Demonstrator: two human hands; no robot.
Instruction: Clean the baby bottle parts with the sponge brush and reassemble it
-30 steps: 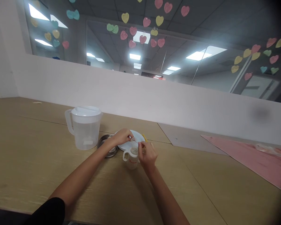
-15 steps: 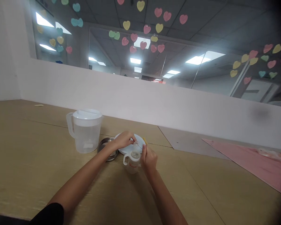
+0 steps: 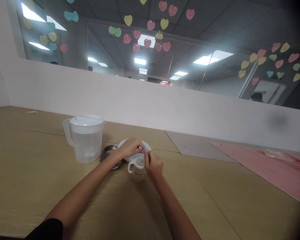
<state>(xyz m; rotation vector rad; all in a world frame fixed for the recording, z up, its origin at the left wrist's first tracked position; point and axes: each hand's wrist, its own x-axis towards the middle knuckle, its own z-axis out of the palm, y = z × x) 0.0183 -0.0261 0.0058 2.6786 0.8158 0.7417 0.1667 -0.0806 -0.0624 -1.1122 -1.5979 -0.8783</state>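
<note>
My left hand pinches a small clear round piece above a white plate. My right hand is closed, its fingertips against the same piece; anything else in it is too small to make out. Just below my hands stands a small clear cup with a white rim, a white handle on its left and red print; its top is open. Behind it the white plate is partly hidden by my hands. A round metal dish sits left of the plate, partly behind my left wrist.
A translucent lidded pitcher holding clear liquid stands at the left. A yellow item lies by the plate's right edge. Far right is a pink sheet with clear plastic on it. A white wall rises behind the table.
My right hand has come closer to my left, and their fingertips now meet at the clear piece. The whole view has shifted slightly.
</note>
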